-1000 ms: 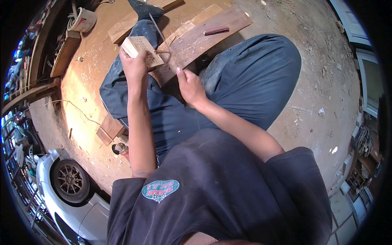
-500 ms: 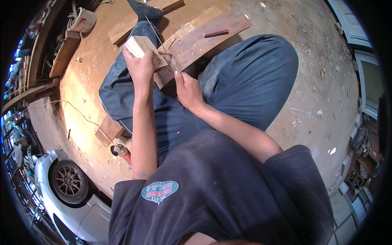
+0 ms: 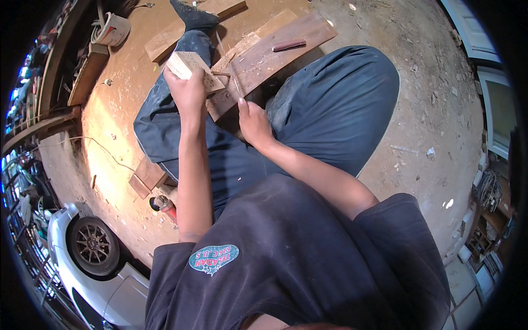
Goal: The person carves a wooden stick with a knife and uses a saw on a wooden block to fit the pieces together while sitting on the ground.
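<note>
My left hand [image 3: 188, 91] is closed around a pale wooden block [image 3: 185, 61] dotted with small dark marks, tilted above the near end of a brown plank [image 3: 264, 59]. My right hand [image 3: 254, 125] grips the near end of a long, thin, rod-like tool [image 3: 235, 77]; its exact kind is too fine to make out. The tool points away from me, passing just right of the block, apart from it at its far end. A short brown stick [image 3: 221, 73] shows between block and tool. On the plank lies a dark red oblong piece [image 3: 289, 45].
More boards [image 3: 165, 44] lie beyond my bent legs. A red and black power tool [image 3: 164, 205] and a wood offcut [image 3: 147, 176] rest on the floor by my left arm. A white bucket [image 3: 113, 30] stands far left; a silver car [image 3: 110, 291] is at the lower left.
The tool's far end has swung right, away from the block. My right hand has shifted very slightly; my left hand and the block are nearly where they were.
</note>
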`<act>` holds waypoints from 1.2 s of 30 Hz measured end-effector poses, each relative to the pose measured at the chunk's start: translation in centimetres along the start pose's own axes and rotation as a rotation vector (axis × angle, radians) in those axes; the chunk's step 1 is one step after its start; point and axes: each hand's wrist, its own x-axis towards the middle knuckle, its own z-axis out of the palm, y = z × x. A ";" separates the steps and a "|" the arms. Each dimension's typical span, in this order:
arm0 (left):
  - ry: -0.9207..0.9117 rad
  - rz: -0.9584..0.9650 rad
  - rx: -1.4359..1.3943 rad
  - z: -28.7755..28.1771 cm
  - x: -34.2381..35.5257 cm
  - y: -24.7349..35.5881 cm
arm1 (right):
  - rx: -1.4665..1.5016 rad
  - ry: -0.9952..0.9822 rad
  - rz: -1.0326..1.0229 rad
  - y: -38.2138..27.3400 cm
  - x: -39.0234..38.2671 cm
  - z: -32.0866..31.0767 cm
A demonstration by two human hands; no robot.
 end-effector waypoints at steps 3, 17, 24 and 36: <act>-0.012 0.001 0.001 -0.2 -0.4 -0.6 | 0.069 -0.053 -0.049 -1.1 -0.4 -0.6; -0.004 -0.024 -0.050 -0.4 0.2 -0.6 | 0.200 -0.019 -0.029 -0.8 0.4 -0.5; 0.026 -0.073 -0.079 -0.3 0.3 -0.3 | 0.053 -0.003 -0.026 -0.5 0.0 0.2; 0.036 -0.067 -0.042 -0.2 0.2 -0.2 | 0.034 -0.025 -0.109 -0.2 -0.7 0.1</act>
